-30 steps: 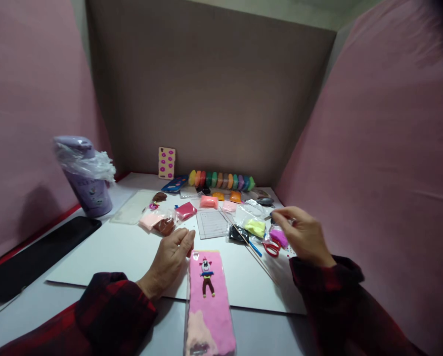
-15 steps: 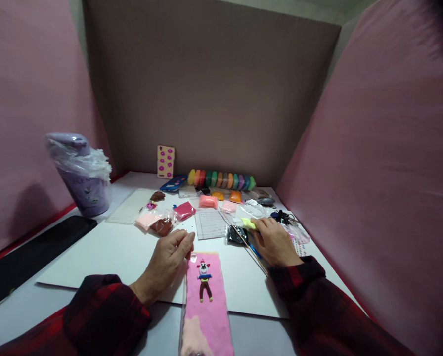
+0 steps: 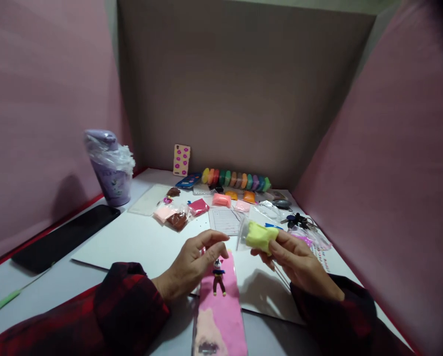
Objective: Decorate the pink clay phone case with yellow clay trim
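"1 yellow packet [image 3: 260, 237] is noted first. Where is it held?"

"Above the white board [image 3: 132, 247], raised in the right hand [image 3: 303, 264]. It is clamped by its near right corner, between thumb and fingers. Loose clear film is seen at its far left side."

"How is it judged to handle?"

"Light, soft and easily dented; the wrapper is probably slippery. It is best gripped by a corner or by the loose film, with little squeeze, so that the filling is not pressed out of shape."

"And the left hand [image 3: 190, 262]?"

"Nothing is seen held. Its thumb and forefinger are spread apart over the far end of the pink-covered case [image 3: 227, 301]; whether the case is touched cannot be told."

"Handling of the case?"

"Judged light, with a stiffer shell under a soft coating. It should be taken by the long side edges. The small figure [image 3: 218, 278] on it looks fragile and should be left unpressed."

"What is recorded further out?"

"Thin sticks [image 3: 282, 277] are seen beside the right hand, and a magenta packet [image 3: 305, 241] beyond it. Lined paper [image 3: 221, 221] lies beyond the hands, with a crimson packet [image 3: 198, 207] to its left. Clay in many colours [image 3: 236, 179] is lined up at the back, near 1 upright patterned case [image 3: 182, 160]. A purple cup [image 3: 113, 183] is stood at far left, wrapped in film."
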Demonstrator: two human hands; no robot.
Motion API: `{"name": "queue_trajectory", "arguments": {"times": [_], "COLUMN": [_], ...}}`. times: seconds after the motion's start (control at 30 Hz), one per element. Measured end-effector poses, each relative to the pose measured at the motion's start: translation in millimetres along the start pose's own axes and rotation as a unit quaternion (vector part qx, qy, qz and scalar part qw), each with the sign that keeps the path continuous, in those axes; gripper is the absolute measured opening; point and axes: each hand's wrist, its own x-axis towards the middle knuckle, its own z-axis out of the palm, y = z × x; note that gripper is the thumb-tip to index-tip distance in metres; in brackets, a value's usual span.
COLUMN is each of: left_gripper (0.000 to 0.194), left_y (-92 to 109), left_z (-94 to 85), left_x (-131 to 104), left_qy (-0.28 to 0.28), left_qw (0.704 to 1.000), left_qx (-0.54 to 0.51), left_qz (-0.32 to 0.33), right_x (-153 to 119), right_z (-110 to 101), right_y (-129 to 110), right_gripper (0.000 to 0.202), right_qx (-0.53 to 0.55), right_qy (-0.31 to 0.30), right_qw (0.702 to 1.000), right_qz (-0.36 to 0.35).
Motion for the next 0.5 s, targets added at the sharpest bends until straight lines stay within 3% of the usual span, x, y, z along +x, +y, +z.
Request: {"name": "queue_trajectory", "arguments": {"times": [0.13,0.5], "left_gripper": [0.022,0.022], "left_y": [5.9,8.0], "left_z": [4.5,4.8], "left_x": [-5.9,-5.4], "left_qy": [-0.041,-0.051], "left_qw": [0.999,0.993], "left_qx": [-0.011,-0.096], "left_qz": [0.007,-0.044], "right_x": [-3.2,-5.7], "right_z": [10.0,17.8], "right_y": [4.4,7.9], "right_gripper": [0.025,0.024], "right_qx": [-0.016,0.004], "right_qy": [-0.028,-0.050], "right_qw": [0.999,0.998], "right_qz": [0.023,0.026]}}
